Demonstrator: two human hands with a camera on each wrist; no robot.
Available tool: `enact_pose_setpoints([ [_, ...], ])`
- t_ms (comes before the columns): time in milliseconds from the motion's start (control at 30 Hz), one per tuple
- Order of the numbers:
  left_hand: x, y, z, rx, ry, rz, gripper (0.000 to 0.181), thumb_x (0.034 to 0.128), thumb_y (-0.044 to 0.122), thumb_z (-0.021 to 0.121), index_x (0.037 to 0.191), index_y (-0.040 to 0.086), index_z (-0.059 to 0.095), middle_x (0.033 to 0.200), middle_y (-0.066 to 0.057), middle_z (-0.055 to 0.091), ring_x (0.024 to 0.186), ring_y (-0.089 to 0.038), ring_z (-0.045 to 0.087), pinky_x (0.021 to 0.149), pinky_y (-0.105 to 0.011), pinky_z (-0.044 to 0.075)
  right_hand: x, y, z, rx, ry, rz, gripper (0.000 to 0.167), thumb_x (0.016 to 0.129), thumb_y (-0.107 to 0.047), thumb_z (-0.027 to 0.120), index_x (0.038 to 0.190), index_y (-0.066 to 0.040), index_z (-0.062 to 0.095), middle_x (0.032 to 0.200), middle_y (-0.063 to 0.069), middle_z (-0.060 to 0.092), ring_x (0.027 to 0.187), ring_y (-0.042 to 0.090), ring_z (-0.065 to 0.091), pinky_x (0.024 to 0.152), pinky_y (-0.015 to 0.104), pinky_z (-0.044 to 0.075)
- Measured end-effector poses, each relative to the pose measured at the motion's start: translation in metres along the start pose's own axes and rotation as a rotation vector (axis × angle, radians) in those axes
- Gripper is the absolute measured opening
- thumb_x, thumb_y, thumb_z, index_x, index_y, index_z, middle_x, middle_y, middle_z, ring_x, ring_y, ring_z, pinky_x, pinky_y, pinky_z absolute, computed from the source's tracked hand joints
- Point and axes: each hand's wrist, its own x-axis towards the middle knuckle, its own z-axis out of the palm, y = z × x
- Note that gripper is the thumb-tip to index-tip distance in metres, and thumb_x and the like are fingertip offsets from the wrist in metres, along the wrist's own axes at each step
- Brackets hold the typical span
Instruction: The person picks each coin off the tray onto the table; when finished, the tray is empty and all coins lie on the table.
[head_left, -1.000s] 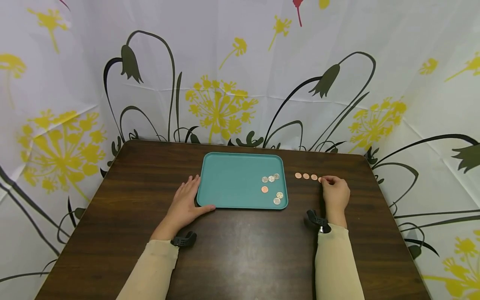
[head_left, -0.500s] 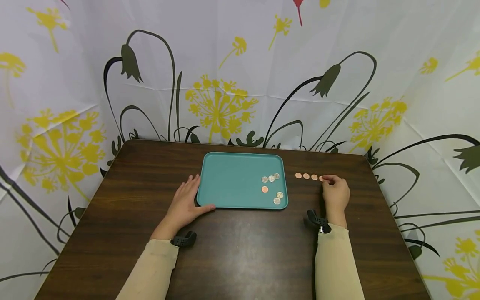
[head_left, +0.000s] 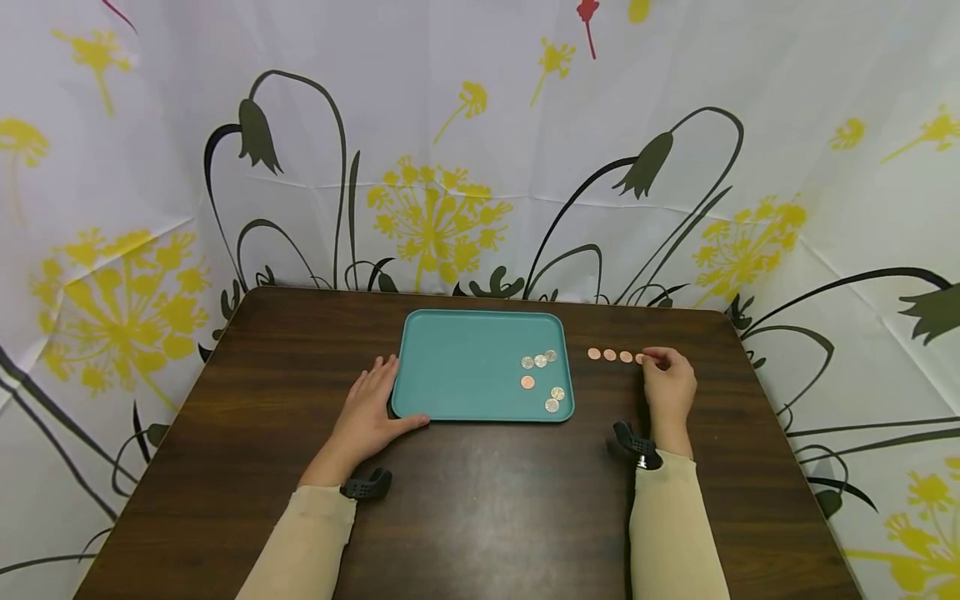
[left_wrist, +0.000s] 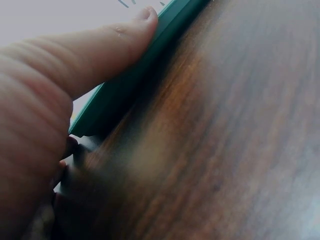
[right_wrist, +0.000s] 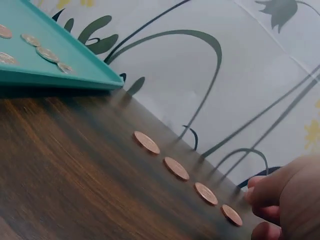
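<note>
A row of several copper pennies (head_left: 610, 355) lies flat on the dark wooden table to the right of a teal tray (head_left: 465, 367). My right hand (head_left: 670, 389) is at the row's right end, fingers curled; from the head its fingertips overlap the last penny. In the right wrist view that last penny (right_wrist: 231, 215) lies flat, close beside the fingertips, and no coin shows between them. My left hand (head_left: 367, 417) rests at the tray's left end, fingers extended along its side. Its thumb (left_wrist: 115, 42) lies on the tray's near rim.
Inside the tray's right part lie three silver coins (head_left: 540, 361) in a short row, one copper penny (head_left: 528, 382) and two more silver coins (head_left: 552, 406). A white cloth (head_left: 315, 192) printed with flowers hangs behind the table (head_left: 480, 508).
Slightly more of the last penny shows half a second ago than one second ago. The head view has since shifted a little, so everything appears lower. Both hands stay almost where they were.
</note>
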Motion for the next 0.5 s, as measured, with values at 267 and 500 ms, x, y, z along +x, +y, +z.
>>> enact_pose_setpoints([
  [267,0.001,0.002,-0.001,-0.011,0.001,0.005,0.124,0.0894,0.066,0.083,0.175,0.005,0.017,0.183,-0.018,0.017,0.172,-0.041,0.010,0.139,-0.063,0.006,-0.004,-0.007,0.015,0.126,-0.354,-0.137,0.017,0.103,-0.024,0.079,0.112,-0.010,0.082,0.108,0.010,0.079,0.088,0.010,0.063,0.072,0.015,0.050],
  [500,0.000,0.001,0.000,-0.005,0.001,-0.001,0.125,0.0892,0.067,0.083,0.175,0.004,0.018,0.183,-0.018,0.017,0.172,-0.041,0.010,0.139,-0.063,0.006,-0.016,-0.018,0.028,0.129,-0.663,-0.236,0.017,0.102,-0.029,0.080,0.111,-0.015,0.083,0.111,0.008,0.078,0.091,0.019,0.063,0.074,0.022,0.053],
])
